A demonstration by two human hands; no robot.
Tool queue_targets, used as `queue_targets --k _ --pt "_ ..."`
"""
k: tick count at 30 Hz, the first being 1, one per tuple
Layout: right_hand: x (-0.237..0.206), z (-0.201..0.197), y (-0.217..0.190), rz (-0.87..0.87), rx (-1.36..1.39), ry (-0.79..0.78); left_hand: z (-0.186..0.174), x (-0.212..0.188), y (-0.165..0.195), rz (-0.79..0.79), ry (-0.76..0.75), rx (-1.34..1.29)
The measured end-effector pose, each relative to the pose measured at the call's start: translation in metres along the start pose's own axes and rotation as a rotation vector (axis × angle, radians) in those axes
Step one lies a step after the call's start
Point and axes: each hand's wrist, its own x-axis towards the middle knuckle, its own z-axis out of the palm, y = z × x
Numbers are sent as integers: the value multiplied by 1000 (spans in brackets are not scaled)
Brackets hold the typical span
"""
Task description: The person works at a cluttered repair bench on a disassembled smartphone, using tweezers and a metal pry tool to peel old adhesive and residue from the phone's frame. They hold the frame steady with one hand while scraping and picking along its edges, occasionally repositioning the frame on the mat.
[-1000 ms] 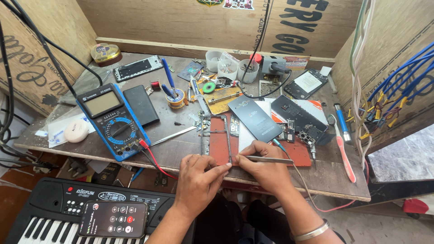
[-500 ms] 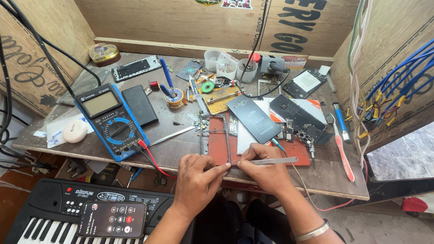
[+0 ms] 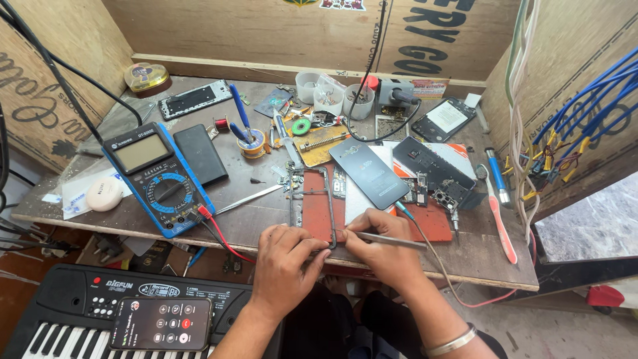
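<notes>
Plywood walls enclose a worn wooden bench (daylight falls from the right).

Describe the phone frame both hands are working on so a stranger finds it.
On the wooden bench, find the red mat at the front edge. The thin dark rectangular phone frame lies on its left end, open through the middle, unlike the solid phones nearby.

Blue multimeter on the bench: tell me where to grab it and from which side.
Grip the multimeter across its two long blue edges, near the middle, coming from above. It lies flat, face up, slanted on the table. Stay clear of the lower end, where the red lead plugs in, probably easiest for the left hand.
</notes>
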Motion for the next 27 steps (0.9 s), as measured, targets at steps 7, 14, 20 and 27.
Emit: queue_targets --k 7,14,20,27 --pt "-1 -2 9 -183 17 -47 -1 -2 -1 2 4 15" --pt "-1 -8 26 -62 518 4 -3 -3 0 -2 18 -10" --pt "-4 -4 20 -185 274 -9 -2 -4 -1 18 16 0" --pt "-6 -5 8 -286 124 -171 -2 -6 -4 5 -9 -40"
